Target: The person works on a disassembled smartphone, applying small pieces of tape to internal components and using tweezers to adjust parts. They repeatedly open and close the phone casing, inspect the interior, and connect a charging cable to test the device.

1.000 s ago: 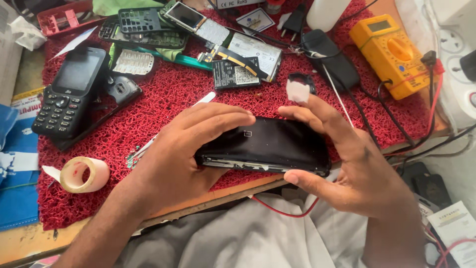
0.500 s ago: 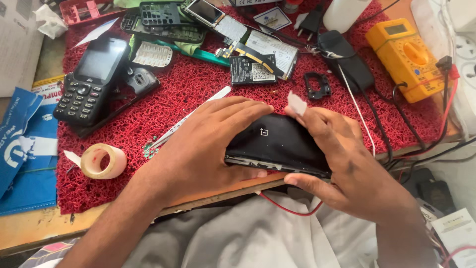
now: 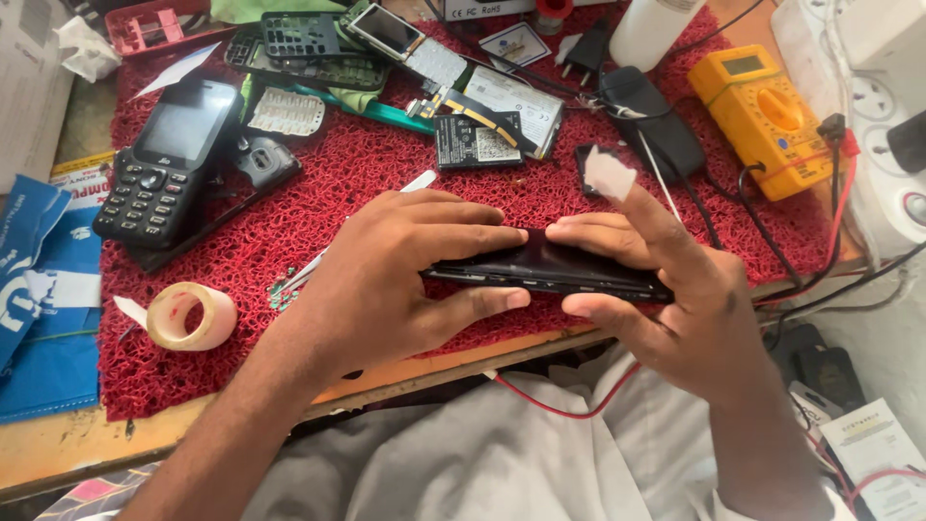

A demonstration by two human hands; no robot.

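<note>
Both hands hold one thing between them: a thin black phone body [image 3: 555, 270], kept almost flat, just above the red mat [image 3: 367, 183] and near the front edge of the table [image 3: 58, 449]. The left hand [image 3: 386, 280] covers the left end of it, with the fingers laid over the top and the thumb pressed under the near edge, so it is closed on the phone. The right hand [image 3: 675, 299] pinches the right end, thumb under and fingers over, while its index finger stands up and carries a small white scrap [image 3: 610, 176] stuck on the tip. Compared with half a second ago and one second ago, the phone body is turned more edge-on to the camera, so that now its thin side with small metal parts shows instead of the broad back, and the two hands are closer along that edge. I judge from this that the person is working along the seam of the body, pressing or opening it, but I cannot tell which. Beyond the left hand lies a black keypad phone [image 3: 169, 164], and to the left of it a roll of tape [image 3: 188, 315]. Beyond the right hand stands a yellow multimeter [image 3: 767, 116], and between the hands, further away, a flat battery [image 3: 477, 142].
</note>
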